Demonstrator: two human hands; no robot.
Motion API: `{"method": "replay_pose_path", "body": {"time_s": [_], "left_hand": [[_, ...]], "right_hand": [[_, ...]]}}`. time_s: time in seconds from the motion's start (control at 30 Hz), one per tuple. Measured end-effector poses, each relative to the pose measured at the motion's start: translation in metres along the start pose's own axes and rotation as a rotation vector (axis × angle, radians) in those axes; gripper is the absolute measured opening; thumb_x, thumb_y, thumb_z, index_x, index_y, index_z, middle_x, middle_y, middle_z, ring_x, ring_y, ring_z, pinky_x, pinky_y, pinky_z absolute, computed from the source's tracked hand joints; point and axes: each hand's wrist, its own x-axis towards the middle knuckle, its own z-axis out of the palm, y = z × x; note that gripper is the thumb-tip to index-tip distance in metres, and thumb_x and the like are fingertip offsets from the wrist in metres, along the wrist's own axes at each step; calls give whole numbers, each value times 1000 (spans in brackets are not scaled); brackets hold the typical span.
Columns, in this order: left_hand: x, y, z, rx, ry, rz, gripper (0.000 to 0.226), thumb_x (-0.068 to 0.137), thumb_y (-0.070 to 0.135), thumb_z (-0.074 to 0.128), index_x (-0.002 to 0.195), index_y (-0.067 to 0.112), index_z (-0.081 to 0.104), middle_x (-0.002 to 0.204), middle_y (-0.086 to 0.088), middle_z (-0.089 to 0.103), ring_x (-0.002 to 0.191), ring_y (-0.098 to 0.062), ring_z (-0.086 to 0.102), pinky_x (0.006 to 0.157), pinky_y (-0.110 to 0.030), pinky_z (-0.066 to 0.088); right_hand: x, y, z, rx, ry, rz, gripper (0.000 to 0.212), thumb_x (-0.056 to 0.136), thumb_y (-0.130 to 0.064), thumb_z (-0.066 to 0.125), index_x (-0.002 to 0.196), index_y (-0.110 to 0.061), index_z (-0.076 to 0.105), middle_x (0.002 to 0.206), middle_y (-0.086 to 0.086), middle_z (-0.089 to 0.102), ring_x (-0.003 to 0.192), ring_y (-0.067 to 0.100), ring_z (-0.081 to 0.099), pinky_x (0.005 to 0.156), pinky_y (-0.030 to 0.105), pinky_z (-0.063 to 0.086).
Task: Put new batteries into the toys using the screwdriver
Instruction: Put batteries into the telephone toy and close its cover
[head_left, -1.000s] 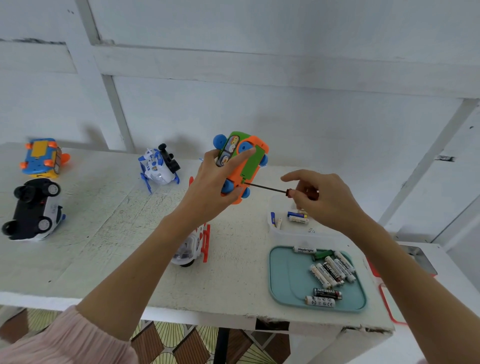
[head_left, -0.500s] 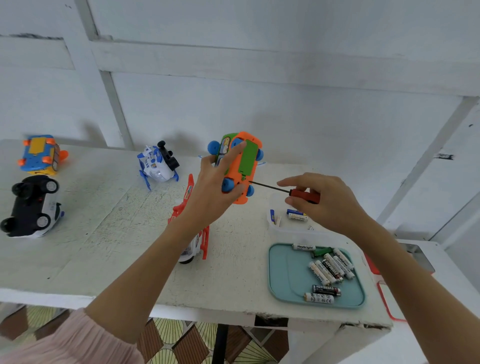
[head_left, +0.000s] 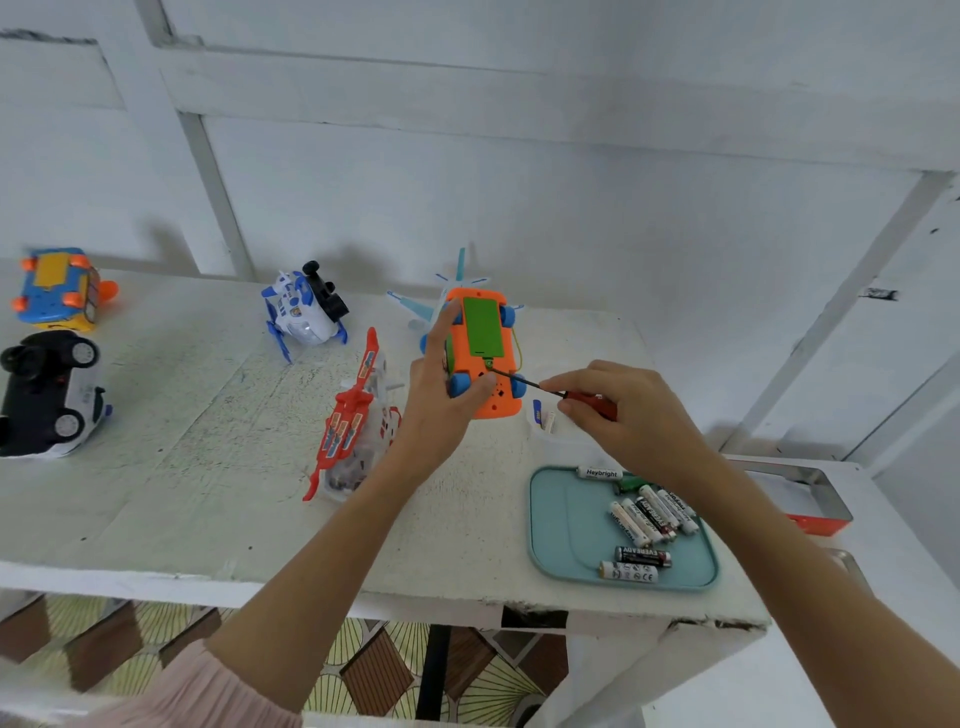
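Orange toy car (head_left: 480, 358) gripped L; screwdriver (head_left: 582, 397) pinched R.

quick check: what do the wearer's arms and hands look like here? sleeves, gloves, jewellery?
Both hands, left hand and right hand, are bare: no gloves, no rings or watch visible. The left arm has a pale pink ribbed sleeve pushed up near the elbow, forearm bare below it. The right forearm is bare as far as the frame shows; no sleeve in view.
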Motion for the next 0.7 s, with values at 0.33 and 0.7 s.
{"method": "replay_pose_path", "body": {"time_s": [0.33, 0.7], "left_hand": [[-6, 0, 12, -39, 103, -101, 78, 74, 35, 66, 139, 49, 25, 131, -7, 42, 113, -25, 55, 86, -49, 55], [-6, -6, 16, -111, 137, -132, 72, 91, 8, 60, 138, 46, 22, 137, -4, 42, 113, -20, 56, 84, -41, 56]], "right_hand": [[-8, -8, 24, -130, 86, -17, 28, 85, -22, 44, 97, -15, 69, 73, 1, 59, 57, 20, 51, 47, 33, 41], [-10, -13, 40, -141, 173, -90, 37, 86, -27, 33, 88, -10, 67, 62, 1, 54, 44, 19, 44, 37, 24, 32]]}}
